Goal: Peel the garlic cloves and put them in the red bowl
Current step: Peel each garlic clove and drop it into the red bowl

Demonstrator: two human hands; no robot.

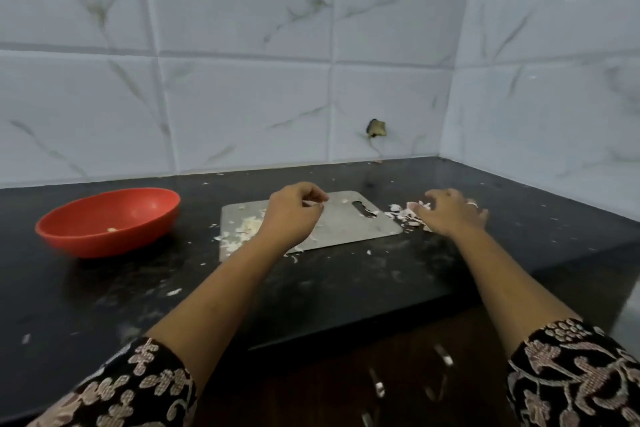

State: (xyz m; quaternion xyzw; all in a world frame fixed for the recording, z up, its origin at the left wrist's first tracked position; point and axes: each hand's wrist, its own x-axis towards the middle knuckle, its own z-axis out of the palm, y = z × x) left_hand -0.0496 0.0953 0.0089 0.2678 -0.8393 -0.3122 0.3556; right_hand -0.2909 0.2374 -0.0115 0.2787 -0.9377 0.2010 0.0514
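- Here, at the middle left of the frame, the red bowl (107, 222) stands on the black worktop (104, 305), with one small pale garlic bit (111, 229) lying in its bottom.
- Right of the bowl and apart from it lies a flat metal board (349, 227). Loose skin scraps (247, 227) litter its left end and spill over the edge onto the worktop.
- Over the middle of the board, the left grip (294, 215) is clenched. Its thumb and forefinger pinch a tiny pale piece (317, 204); whether this is clove or skin cannot be told. It is well apart from the bowl.
- A slot (364, 210) is cut through the board's right end.
- Just off that end, a garlic heap (407, 213) of skins and pieces rests on the worktop.
- The right grip (453, 213) touches the heap's right side with fingers bent and spread. It hides what lies under it, so I cannot tell whether it grasps anything.
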